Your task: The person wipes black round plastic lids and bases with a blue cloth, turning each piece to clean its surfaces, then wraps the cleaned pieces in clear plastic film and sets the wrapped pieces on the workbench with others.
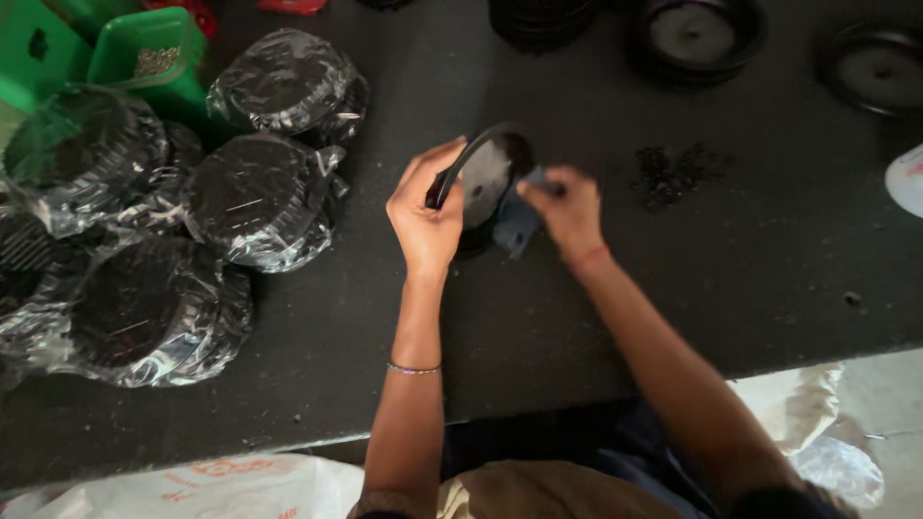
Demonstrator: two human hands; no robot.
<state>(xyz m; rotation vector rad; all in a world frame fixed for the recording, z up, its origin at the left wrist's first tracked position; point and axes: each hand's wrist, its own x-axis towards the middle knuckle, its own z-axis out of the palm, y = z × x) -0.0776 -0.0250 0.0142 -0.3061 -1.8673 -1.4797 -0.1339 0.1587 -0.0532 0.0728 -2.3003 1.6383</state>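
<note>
My left hand [425, 213] grips the rim of a round black disc [486, 173] and holds it tilted on edge above the dark table [538, 327]. My right hand [569, 210] is closed on a small grey-blue cloth [519, 219] pressed against the disc's inner face. The disc's centre looks pale and has a small hole. Motion blur hides finer detail.
Several stacks of black discs wrapped in clear plastic [250, 197] lie at the left. Green bins [144, 53] stand at the far left corner. Loose black discs [697, 34] sit along the back edge, and a scatter of small dark bits [673, 173] lies right of my hands. White sacks [212, 490] lie below the table edge.
</note>
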